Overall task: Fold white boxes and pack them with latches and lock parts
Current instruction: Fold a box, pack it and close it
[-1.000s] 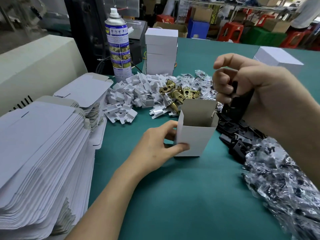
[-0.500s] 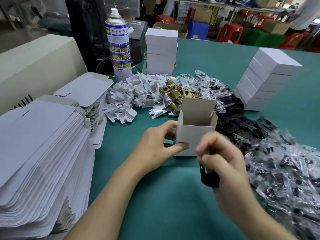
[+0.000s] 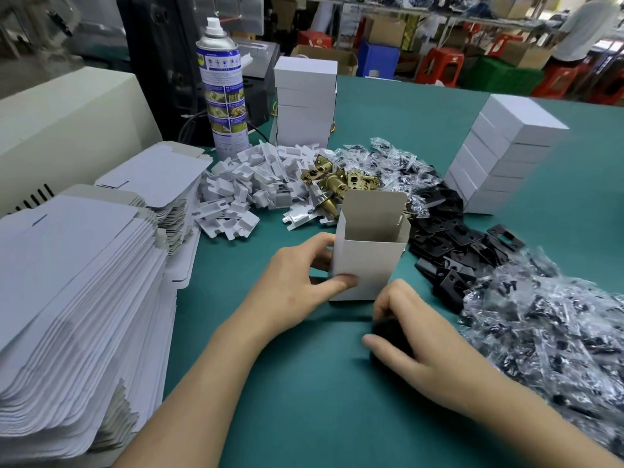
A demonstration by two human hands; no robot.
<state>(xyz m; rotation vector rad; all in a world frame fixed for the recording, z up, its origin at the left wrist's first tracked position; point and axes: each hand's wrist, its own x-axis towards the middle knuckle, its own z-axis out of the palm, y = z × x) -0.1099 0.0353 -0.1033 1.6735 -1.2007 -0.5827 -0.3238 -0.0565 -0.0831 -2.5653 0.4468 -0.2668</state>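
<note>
Head view centres on the open white box [image 3: 369,261], standing upright on the green table mat [image 3: 304,400] with its top flap raised at the back. It is thin folded card, so it is probably very light, easy to tip and quick to dent; the safest hold is low on the side walls near the folded corners, not on the loose flap. The left hand [image 3: 297,282], at nine o'clock of the box, grips it that way, thumb across the front face and fingers round the left wall. At five o'clock the right hand [image 3: 415,332] is curled round a black part [image 3: 391,332], blurred but most likely a flat stamped plate: stiff, smooth, heavier than the card. More black plates [image 3: 452,244] lie heaped at three o'clock, and shiny brass latches [image 3: 337,180] at twelve. Crinkly clear bags of small parts [image 3: 540,332] spread at four o'clock. White moulded inserts [image 3: 250,184] lie at eleven, and flat box blanks [image 3: 77,282] are stacked at eight o'clock.
</note>
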